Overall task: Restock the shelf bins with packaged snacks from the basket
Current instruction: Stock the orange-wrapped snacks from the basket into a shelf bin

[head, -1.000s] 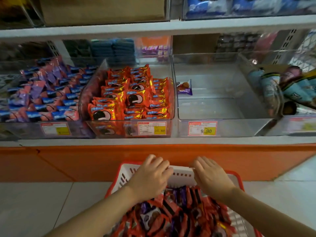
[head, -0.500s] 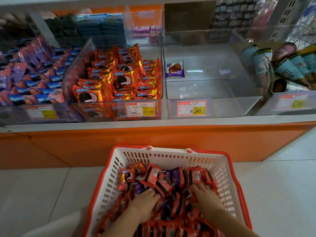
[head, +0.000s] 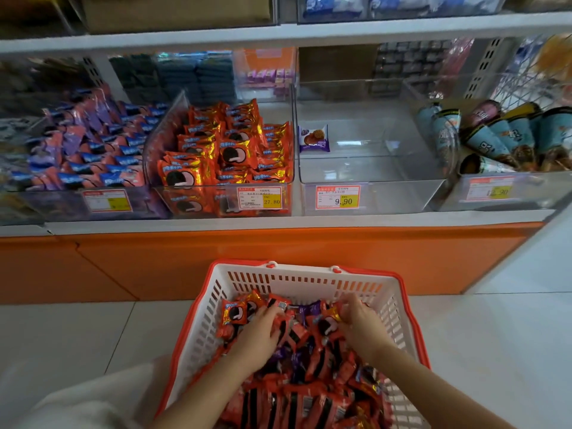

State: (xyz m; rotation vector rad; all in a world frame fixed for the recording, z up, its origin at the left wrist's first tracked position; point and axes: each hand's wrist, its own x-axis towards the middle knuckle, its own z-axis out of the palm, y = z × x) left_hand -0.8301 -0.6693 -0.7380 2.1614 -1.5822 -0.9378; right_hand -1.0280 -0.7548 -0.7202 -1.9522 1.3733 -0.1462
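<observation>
Working inside the one basket (head: pixel 309 283) with both hands, I have my right hand (head: pixel 360 325) curled, thumb and fingers pinching the gold edge of one red pack (head: pixel 328 326). My left hand (head: pixel 263 334) lies knuckles up on the pile (head: pixel 309 394), fingers bent down among the packs; whether it grips any I cannot tell. The pile is mostly red packs, too many to count, with a few purple ones mixed in. The basket, white with a red rim, stands on the tiled floor (head: pixel 77 332) just before the orange shelf base (head: pixel 154 261). On the shelf above sit four clear bins in a row. The leftmost bin (head: pixel 77 150) holds blue-and-pink packs, the second bin (head: pixel 223 150) is heaped with red packs, the third bin (head: pixel 371 168) holds a single purple pack (head: pixel 313 139) at its back left, and the fourth bin (head: pixel 495 193) holds cones (head: pixel 495 134), at least five. Four tags (head: pixel 338 197), one on each bin front.
</observation>
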